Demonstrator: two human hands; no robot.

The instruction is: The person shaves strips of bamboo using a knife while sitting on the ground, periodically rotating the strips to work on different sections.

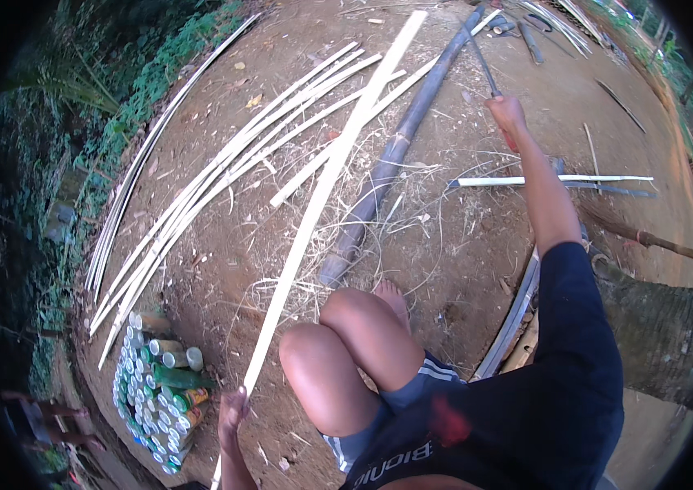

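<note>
A long pale bamboo strip (332, 175) runs from the lower left up to the top middle. My left hand (234, 408) is closed around it near its lower end, left of my knees. My right hand (507, 114) is closed on the reddish handle of a long knife (487, 69) at the upper right. Its thin dark blade points up and left, toward the far end of a dark bamboo pole (393, 153). That pole lies on the ground in front of my foot. Another pale strip (302, 181) lies partly under the held one.
Pale split strips (216, 170) lie in a bundle on the left, with darker ones (146, 143) beyond. Bottles and cans (155, 400) are heaped at lower left. Shavings (412, 224) litter the dirt. A log (657, 335) lies right; another person (48, 420) is at far left.
</note>
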